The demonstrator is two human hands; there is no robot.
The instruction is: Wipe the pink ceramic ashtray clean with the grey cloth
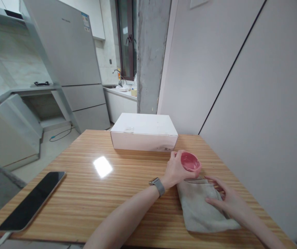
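Note:
A small pink bowl (190,162) is gripped by my left hand (176,169), fingers and thumb around its left side and rim. The bowl is tilted so its glossy inside faces me, just past the far edge of a folded grey-green cloth (200,207). Over the cloth's right side lies my right hand (224,197), fingers apart and thumb resting on the fabric. Part of the cloth is hidden under that hand. On my left wrist is a watch (158,186) with a grey band.
A closed white box (144,133) stands at the far side of the wooden table (86,207). A dark phone (33,202) with a white cable (5,238) lies at the left edge. A white wall (262,114) borders the right side. Behind stand a fridge (68,52) and a sink counter (122,98).

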